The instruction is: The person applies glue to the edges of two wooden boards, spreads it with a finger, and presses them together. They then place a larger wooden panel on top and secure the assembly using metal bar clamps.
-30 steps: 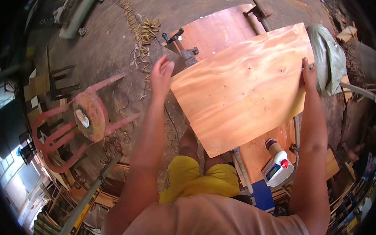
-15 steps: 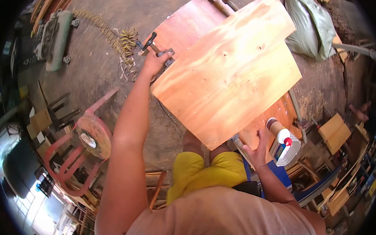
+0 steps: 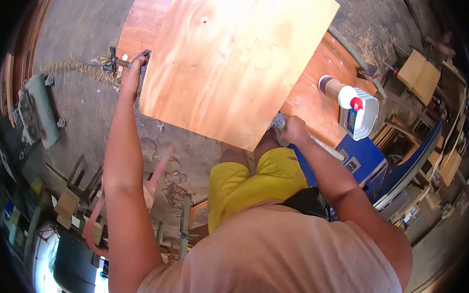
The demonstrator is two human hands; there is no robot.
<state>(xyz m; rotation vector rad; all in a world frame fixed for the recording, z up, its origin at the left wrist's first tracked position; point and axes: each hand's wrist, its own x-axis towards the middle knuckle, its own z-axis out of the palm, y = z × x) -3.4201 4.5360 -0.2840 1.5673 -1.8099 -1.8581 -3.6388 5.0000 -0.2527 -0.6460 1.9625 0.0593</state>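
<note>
A large pale plywood board (image 3: pixel 223 66) lies in front of me, over a reddish wooden panel (image 3: pixel 145 22). At its left edge, my left hand (image 3: pixel 132 77) is closed around a screw clamp (image 3: pixel 123 63) with a dark handle. My right hand (image 3: pixel 296 130) is wrapped about a grey metal clamp head (image 3: pixel 279 120) by the board's lower right edge. A light-coloured bar (image 3: pixel 327 148) runs out to the right beneath that forearm. Whatever part of the clamps sits under the board is hidden.
On the orange-brown wood (image 3: pixel 313 105) at right stand a white glue bottle (image 3: pixel 348 97) with a red tip and a clear tub (image 3: pixel 366 119). Beside my leg is a blue box (image 3: pixel 358 155). A coiled hose (image 3: pixel 79 68) and a green tank (image 3: pixel 39 110) lie on the left floor.
My right hand has gone from open beside the board to closed on the clamp head. My left hand stays on its clamp. The view has shifted, and the board appears turned.
</note>
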